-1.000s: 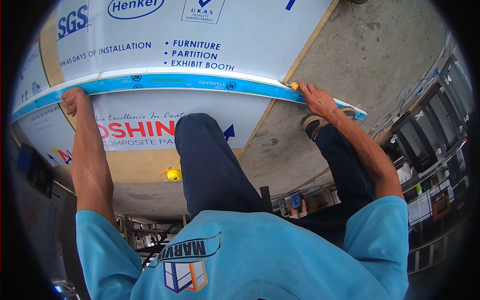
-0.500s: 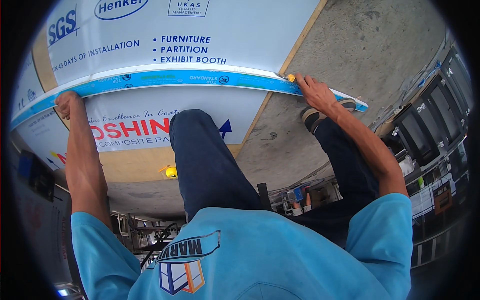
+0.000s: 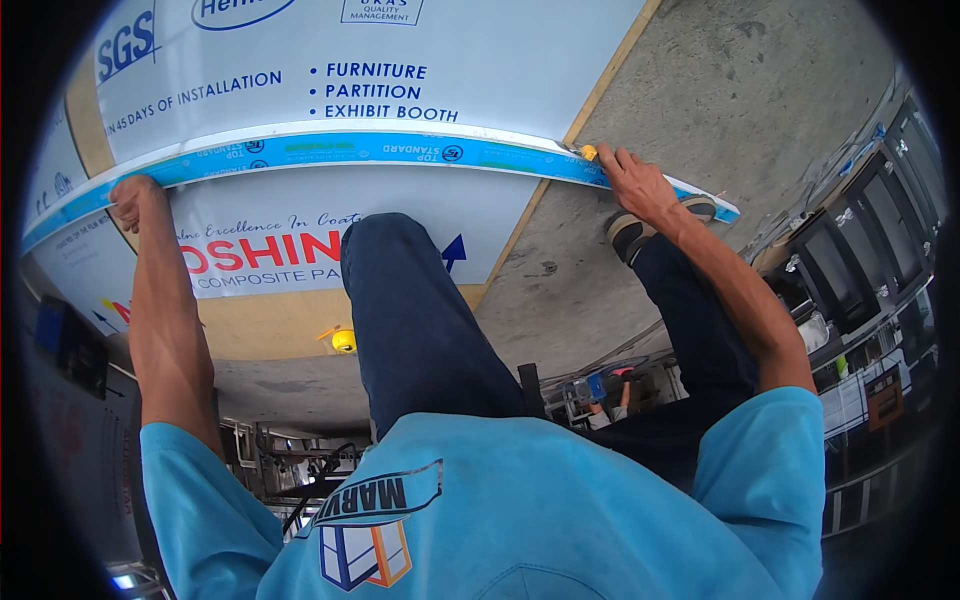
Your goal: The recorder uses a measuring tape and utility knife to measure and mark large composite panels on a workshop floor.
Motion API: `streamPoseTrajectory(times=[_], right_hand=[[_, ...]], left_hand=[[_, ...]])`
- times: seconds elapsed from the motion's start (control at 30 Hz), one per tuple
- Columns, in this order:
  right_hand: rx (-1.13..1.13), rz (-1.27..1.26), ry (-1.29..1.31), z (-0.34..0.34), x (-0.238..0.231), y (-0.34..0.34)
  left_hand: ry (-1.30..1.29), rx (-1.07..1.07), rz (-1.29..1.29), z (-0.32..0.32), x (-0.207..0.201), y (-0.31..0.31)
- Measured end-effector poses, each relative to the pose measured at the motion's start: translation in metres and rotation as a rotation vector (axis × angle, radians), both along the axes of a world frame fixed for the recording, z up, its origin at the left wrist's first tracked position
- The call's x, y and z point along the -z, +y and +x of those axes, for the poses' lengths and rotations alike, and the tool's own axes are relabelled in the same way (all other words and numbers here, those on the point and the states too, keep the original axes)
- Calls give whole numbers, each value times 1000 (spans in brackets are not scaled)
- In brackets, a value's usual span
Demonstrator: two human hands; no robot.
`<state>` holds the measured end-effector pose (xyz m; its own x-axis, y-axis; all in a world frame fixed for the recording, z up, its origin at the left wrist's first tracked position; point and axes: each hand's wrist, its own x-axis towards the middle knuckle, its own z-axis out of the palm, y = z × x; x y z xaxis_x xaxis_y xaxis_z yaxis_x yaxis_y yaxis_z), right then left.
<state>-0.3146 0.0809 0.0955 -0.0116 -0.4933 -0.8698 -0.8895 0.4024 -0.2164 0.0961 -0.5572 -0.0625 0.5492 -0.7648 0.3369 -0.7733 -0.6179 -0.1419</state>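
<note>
Blue-and-white long straight bar (image 3: pixel 350 148) lies placed across pale printed panel (image 3: pixel 520 70); left hand (image 3: pixel 137 202) curled at its left, grip unclear; right hand (image 3: pixel 640 186) pinches small yellow tool (image 3: pixel 589 152). No line visible yet.

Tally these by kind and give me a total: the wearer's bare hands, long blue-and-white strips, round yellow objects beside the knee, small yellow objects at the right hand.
Bare hands: 2 (left hand, right hand)
Long blue-and-white strip: 1
Round yellow object: 1
Small yellow object at the right hand: 1
Total: 5
</note>
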Motion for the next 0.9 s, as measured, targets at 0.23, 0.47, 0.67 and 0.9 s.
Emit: streamPoseTrajectory(times=[0.23,0.47,0.67,0.9], right_hand=[[36,-40,28,-2,-14,-10],[424,-335,151,-9,-203,-52],[978,159,774,-116,-269,43],[1025,182,689,-71,-268,67]], left_hand=[[24,-59,-258,22,7,-34],[230,-174,-300,-22,-9,15],[341,-115,-268,-54,-29,43],[412,-39,-119,-54,-47,62]])
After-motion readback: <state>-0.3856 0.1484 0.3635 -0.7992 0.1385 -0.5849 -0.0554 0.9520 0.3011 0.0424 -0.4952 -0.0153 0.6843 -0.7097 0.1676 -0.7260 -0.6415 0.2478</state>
